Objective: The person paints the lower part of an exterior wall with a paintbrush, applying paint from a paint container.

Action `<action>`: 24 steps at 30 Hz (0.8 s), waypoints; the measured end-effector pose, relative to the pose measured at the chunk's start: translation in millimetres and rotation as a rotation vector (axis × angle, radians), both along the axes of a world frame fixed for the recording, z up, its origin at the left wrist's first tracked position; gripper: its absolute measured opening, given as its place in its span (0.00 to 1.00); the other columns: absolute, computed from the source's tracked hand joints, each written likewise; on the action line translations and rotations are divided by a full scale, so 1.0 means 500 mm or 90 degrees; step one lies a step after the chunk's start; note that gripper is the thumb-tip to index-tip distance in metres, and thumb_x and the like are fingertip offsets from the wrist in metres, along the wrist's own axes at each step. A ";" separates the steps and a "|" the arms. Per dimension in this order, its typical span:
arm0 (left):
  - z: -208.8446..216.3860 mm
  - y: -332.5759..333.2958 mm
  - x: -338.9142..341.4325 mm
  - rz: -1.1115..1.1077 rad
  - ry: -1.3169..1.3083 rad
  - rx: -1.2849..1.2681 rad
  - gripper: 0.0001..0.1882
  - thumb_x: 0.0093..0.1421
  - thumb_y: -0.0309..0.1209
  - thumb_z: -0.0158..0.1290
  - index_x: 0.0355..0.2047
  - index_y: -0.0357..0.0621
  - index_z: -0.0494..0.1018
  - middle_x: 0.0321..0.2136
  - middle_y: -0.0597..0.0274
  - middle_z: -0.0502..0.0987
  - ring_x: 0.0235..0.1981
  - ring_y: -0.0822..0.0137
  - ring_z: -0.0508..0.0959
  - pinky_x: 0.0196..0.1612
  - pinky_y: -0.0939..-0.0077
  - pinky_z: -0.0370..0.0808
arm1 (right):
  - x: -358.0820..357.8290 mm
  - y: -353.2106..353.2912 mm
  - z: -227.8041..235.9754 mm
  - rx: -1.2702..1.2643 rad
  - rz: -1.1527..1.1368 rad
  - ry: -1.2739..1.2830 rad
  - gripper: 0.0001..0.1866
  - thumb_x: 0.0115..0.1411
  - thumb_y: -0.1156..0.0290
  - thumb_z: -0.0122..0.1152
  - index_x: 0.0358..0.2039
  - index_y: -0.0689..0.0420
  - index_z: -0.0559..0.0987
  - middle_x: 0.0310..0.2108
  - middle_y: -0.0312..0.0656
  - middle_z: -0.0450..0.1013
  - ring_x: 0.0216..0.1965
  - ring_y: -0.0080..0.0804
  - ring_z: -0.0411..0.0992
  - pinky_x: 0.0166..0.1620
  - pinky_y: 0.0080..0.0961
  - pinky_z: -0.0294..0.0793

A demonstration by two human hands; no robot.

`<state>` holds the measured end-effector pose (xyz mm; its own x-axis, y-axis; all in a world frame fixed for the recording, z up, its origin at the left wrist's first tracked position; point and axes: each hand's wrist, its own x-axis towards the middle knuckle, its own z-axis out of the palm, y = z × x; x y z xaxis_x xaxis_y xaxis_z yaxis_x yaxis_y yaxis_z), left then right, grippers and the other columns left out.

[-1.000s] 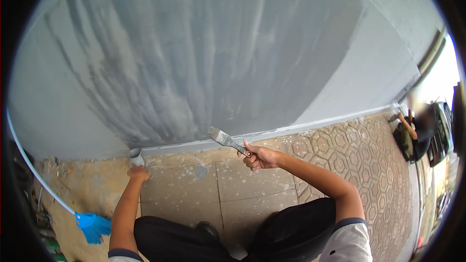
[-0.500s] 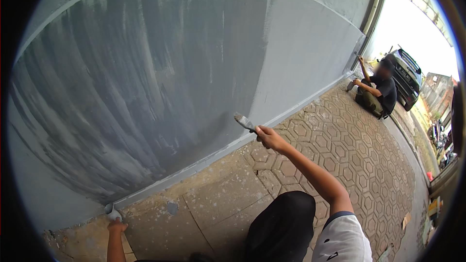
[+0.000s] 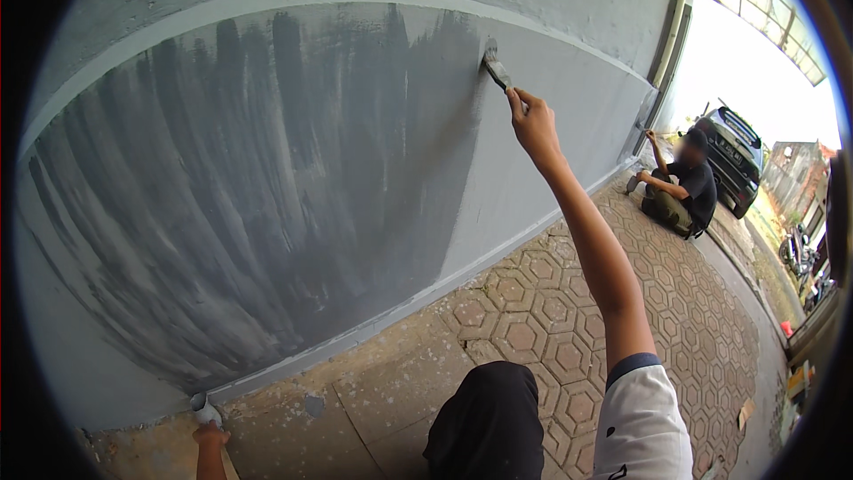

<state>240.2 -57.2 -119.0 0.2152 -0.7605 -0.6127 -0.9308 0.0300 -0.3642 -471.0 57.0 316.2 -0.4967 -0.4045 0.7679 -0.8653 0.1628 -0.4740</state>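
My right hand is closed around the handle of a paintbrush. Its bristles touch the wall near the top of the right border of a dark grey painted patch. To the right of that border the wall is lighter grey. Low at the left, my left hand grips a small white cup beside the foot of the wall. The cup is tilted and grey inside; what it holds is too small to make out.
Hexagonal paving and paint-spotted floor slabs run along the wall's base. Farther right a person in dark clothes sits by the wall with one arm raised to it. Behind that person stands a parked car.
My right hand has carried the brush from low beside the wall up to near the top of the patch's right border. My left hand still holds the cup in about the same place.
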 end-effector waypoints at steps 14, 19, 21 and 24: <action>-0.053 -0.043 0.022 -0.065 0.008 -0.025 0.37 0.48 0.61 0.50 0.52 0.51 0.67 0.52 0.62 0.69 0.54 0.64 0.69 0.53 0.68 0.65 | -0.040 0.038 0.024 0.411 -0.064 0.113 0.15 0.53 0.56 0.60 0.33 0.53 0.81 0.25 0.49 0.75 0.30 0.45 0.74 0.36 0.39 0.72; -0.086 -0.080 0.093 -0.136 0.078 0.196 0.39 0.51 0.61 0.46 0.56 0.47 0.63 0.59 0.55 0.58 0.59 0.55 0.60 0.60 0.61 0.55 | 0.015 0.032 0.235 0.107 -0.060 0.166 0.16 0.55 0.57 0.57 0.38 0.54 0.80 0.24 0.51 0.74 0.28 0.44 0.74 0.34 0.37 0.70; -0.081 -0.090 0.088 -0.128 0.088 0.215 0.39 0.51 0.61 0.45 0.56 0.47 0.63 0.60 0.55 0.58 0.59 0.55 0.60 0.60 0.62 0.55 | 0.064 0.050 0.278 0.060 -0.060 0.145 0.16 0.58 0.58 0.52 0.39 0.55 0.79 0.24 0.54 0.73 0.29 0.48 0.73 0.34 0.40 0.68; -0.066 -0.079 0.072 -0.130 0.106 0.164 0.40 0.51 0.60 0.46 0.56 0.46 0.61 0.60 0.56 0.57 0.60 0.56 0.59 0.61 0.63 0.55 | 0.061 0.042 0.250 0.004 -0.062 0.147 0.16 0.59 0.60 0.48 0.40 0.56 0.78 0.25 0.56 0.73 0.31 0.54 0.72 0.35 0.42 0.68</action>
<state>276.3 -96.7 -151.8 -0.0441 -0.5935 -0.8036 -0.9419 0.2929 -0.1647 -440.3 77.8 441.0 -0.3456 -0.3681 0.8632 -0.9305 0.2530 -0.2647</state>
